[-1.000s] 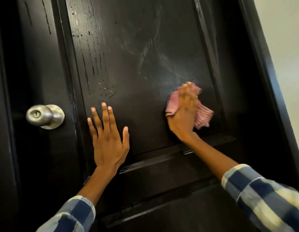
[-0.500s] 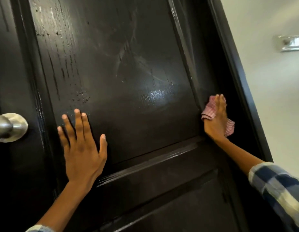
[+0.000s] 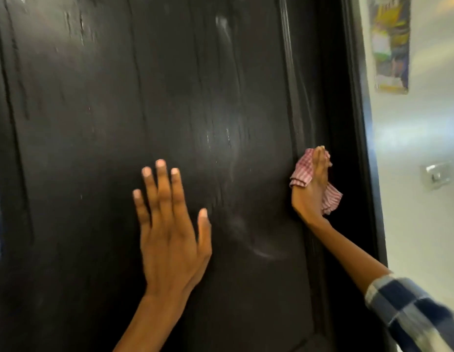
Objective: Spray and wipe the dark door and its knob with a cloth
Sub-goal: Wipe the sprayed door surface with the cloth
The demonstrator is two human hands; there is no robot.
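Fingers [image 3: 157, 189] of the left hand [image 3: 170, 240] lie straight and slightly spread, flat against the door [image 3: 99, 123], thumb out to the side, palm on the dark panel. Right-hand fingers [image 3: 318, 161] are pressed together and straight, pushing a pink checked cloth [image 3: 303, 170] onto the door's right stile, just beside the raised moulding at the panel's edge; the cloth bunches out on both sides of the right hand [image 3: 311, 191]. Faint streaks and a curved smear show on the panel between the two hands. A blue plaid sleeve [image 3: 408, 313] covers the right forearm at lower right. Past the door frame [image 3: 360, 123], a pale wall [image 3: 424, 224] carries a blurred colourful poster [image 3: 392, 44] and a small metal fitting [image 3: 436, 174]. Motion blur softens everything.
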